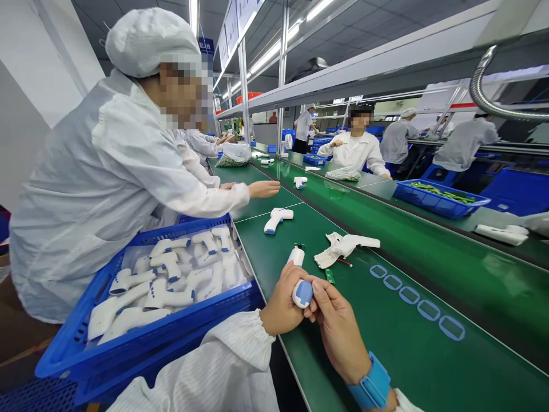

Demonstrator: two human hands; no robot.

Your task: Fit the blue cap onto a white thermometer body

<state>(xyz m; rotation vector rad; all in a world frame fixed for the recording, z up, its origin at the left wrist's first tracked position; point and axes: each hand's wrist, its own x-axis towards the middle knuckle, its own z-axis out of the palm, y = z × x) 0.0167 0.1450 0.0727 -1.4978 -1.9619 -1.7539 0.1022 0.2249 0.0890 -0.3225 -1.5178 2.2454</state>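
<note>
Thermometer gun (299,280), white with a blue end, is being gripped by both hands above the near edge of the green conveyor belt (429,274); the left hand (283,300) is clenching its body while the right hand (338,329) is pinching the blue end. Loose white shell halves (343,247) and a small green circuit board (329,276) are lying just beyond, so assembly is looking unfinished.

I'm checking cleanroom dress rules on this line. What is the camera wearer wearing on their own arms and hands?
Both hands are bare, with no gloves. The left hand comes out of a white, finely striped smock sleeve with a gathered elastic cuff. The right hand has a bright blue wrist strap around the wrist, with the edge of a white sleeve showing just behind it. No rings or markings are visible.
</note>
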